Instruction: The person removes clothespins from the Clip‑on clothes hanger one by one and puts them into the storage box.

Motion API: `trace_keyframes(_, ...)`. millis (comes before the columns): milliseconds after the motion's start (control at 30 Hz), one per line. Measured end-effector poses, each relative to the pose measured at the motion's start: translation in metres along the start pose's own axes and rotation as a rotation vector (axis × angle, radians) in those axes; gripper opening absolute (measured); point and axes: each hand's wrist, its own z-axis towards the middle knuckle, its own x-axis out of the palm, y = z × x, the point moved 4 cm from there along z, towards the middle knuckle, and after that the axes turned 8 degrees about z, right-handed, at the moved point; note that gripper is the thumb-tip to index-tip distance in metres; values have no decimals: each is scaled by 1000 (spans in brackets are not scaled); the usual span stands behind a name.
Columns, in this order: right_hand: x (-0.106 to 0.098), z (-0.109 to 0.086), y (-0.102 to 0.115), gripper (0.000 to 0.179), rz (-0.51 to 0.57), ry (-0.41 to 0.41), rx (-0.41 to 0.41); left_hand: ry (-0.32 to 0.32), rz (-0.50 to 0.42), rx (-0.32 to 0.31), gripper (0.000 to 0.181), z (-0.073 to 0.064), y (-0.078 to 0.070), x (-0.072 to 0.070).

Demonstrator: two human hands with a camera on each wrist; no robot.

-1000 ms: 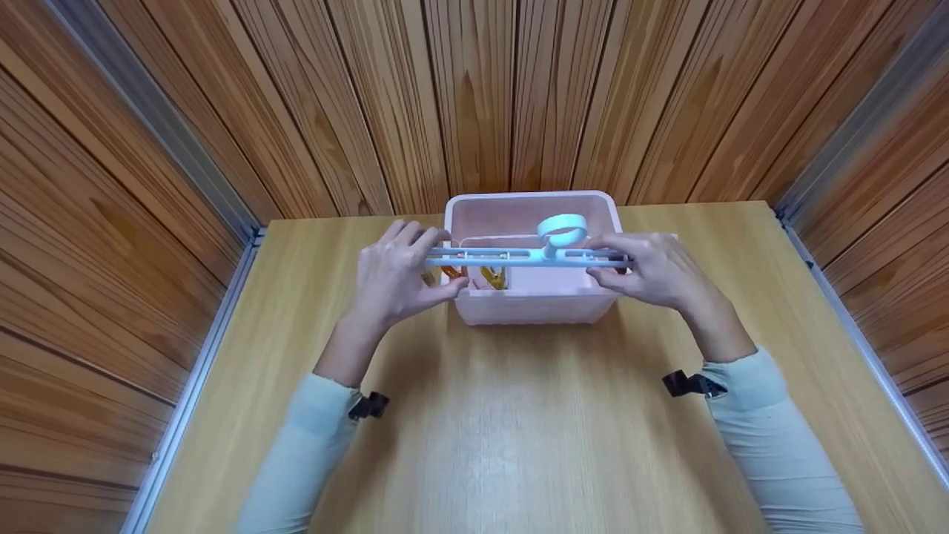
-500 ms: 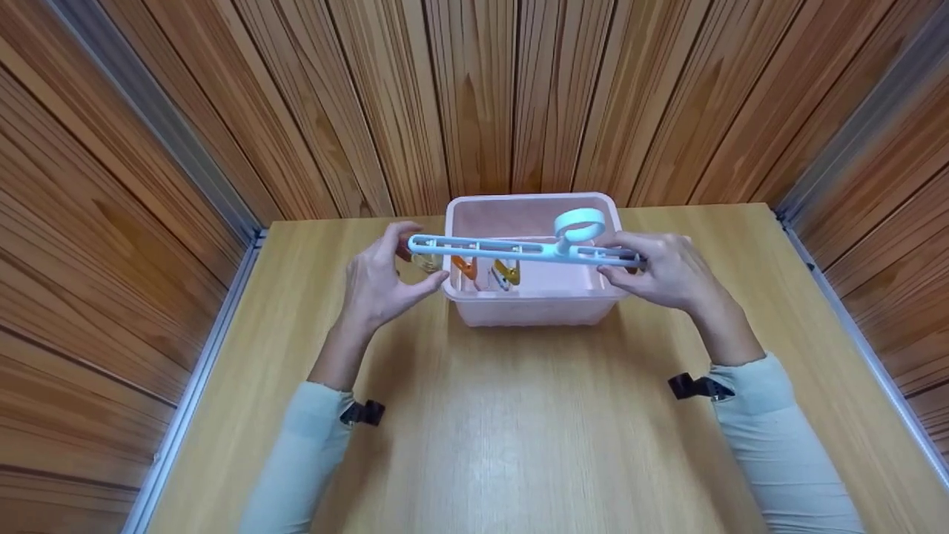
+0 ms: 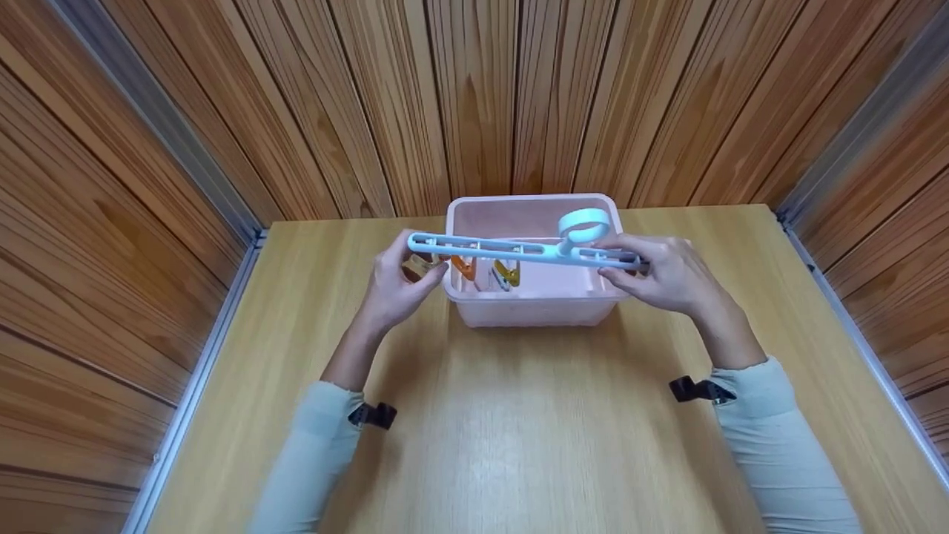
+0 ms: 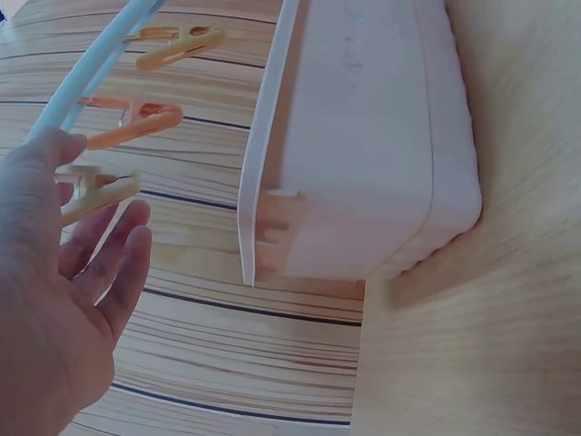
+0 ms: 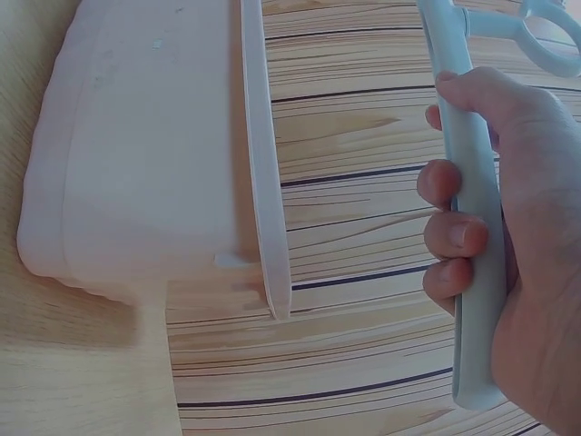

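A light blue clip hanger, a slotted bar with a ring on top, is held up between both hands over the pink bin. My right hand grips its right end, fingers curled round the bar. At the left end is my left hand, a digit touching the bar and the other fingers loosely curled by the beige clip. An orange clip and a yellow clip also hang from the bar. The ring stands right of the middle.
The bin stands at the back of the wooden table, near the slatted wood wall. Metal rails edge the table at both sides. A small black camera sits on each wrist.
The hanger has shifted a little right, its left end now tilted up. My left hand drew back leftward off the bar, then closed in on its left end again.
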Motion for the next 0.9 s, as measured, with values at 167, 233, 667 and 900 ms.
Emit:
trace_keyframes(167,0,-2,0,35,22,13,22,-22,-57,-33,27,-3,1,2)
trace_keyframes(233,0,-3,0,36,35,21,43,-29,-90,-43,26,-4,1,2)
trace_keyframes(667,4,-6,0,29,68,-19,86,-74,-267,-127,38,-4,-3,16)
trace_keyframes(900,11,-8,-1,28,61,-13,100,-162,-276,-142,35,-2,-2,20)
